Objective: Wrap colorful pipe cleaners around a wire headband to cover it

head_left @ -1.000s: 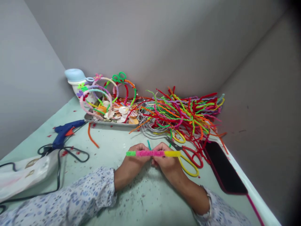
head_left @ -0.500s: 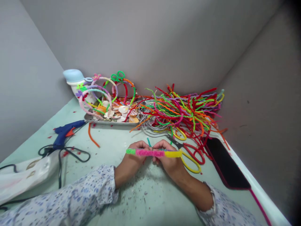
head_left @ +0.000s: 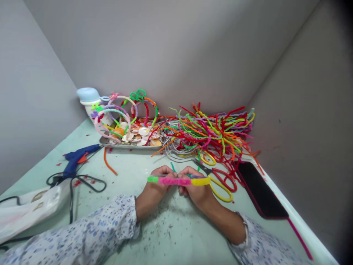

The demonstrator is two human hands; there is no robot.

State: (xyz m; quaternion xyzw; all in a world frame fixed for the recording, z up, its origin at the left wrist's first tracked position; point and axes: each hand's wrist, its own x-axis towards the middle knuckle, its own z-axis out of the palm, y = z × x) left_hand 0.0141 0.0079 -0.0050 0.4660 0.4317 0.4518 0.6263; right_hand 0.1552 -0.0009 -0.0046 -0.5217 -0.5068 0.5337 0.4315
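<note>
"Where's the fuzzy band?"

"Across both hands, green, pink and yellow. The left hand and right hand sit close together, fingers closed on it. Whether they also pinch the teal stem poking up there, I can't tell; the band hides the fingertips."

"What could go wrong?"

"A loose pinch might let the band twist. And the yellow scissor handle lies just beside the right hand, so a sideways swing could knock it."
</note>
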